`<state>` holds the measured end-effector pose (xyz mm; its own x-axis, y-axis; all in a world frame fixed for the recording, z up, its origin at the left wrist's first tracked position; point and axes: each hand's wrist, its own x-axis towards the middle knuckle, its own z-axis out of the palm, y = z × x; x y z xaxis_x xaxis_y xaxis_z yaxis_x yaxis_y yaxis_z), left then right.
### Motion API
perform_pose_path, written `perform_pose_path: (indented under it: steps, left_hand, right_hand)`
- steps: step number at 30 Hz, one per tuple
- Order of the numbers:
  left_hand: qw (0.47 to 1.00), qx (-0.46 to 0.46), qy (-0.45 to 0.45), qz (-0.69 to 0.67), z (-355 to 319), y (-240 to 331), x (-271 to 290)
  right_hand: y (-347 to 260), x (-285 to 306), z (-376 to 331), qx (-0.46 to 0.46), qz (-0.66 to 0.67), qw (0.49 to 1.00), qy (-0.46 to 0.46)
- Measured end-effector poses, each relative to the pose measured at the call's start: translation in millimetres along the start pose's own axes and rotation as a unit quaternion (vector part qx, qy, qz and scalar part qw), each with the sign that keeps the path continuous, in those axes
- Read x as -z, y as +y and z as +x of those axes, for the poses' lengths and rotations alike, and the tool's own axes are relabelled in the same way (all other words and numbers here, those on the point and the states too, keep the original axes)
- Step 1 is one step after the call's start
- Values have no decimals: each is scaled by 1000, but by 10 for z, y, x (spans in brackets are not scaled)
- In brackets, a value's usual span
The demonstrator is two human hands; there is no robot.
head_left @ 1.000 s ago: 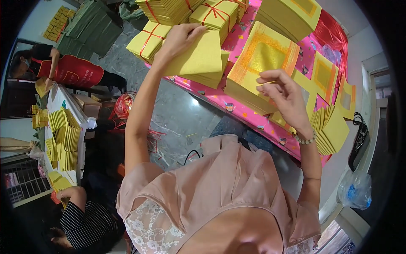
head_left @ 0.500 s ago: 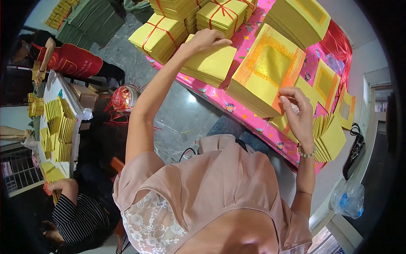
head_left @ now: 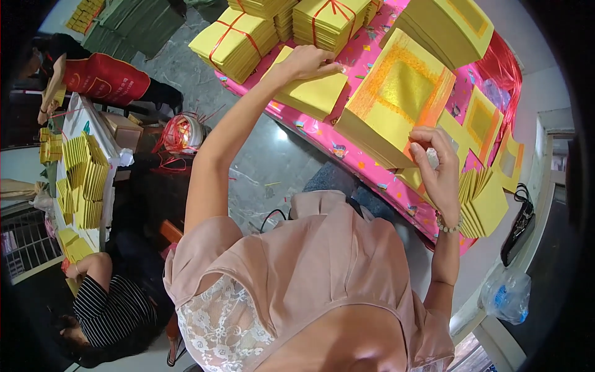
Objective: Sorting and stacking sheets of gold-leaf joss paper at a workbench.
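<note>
Fingers of left hand (head_left: 308,62) flat on plain yellow paper stack (head_left: 313,94), right hand (head_left: 437,167) pinching gold-foil sheet stack (head_left: 396,108) corner.

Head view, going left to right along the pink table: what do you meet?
Red-tied yellow bundle → left hand on a plain yellow stack → gold-centred stack → right hand at its corner → fanned yellow sheets.

The stack of yellow sheets (head_left: 396,102) is seen to be matt paper, each sheet faced with a shiny gold foil square. The plain yellow stack (head_left: 313,93) looks matt and smooth. The pink table cover (head_left: 347,146) appears glossy plastic. The tied bundles (head_left: 232,40) are bound with thin red string.
</note>
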<state>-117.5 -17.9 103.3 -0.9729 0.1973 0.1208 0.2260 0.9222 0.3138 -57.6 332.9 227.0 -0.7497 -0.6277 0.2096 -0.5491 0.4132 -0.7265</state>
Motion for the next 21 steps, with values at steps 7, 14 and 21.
perform_pose_path:
  steps: [7,14,21]
  left_hand:
    - [996,-11,80,-21,-106,-83,-145]
    - [967,-65,212,129,-95,53,-47]
    - [990,115,9,77,-279,237,163]
  right_hand:
    - [32,-23,-58,56,-77,996,1]
    - [57,-70,-111,55,-151,987,6]
    - [69,-89,-111,66,-160,985,10]
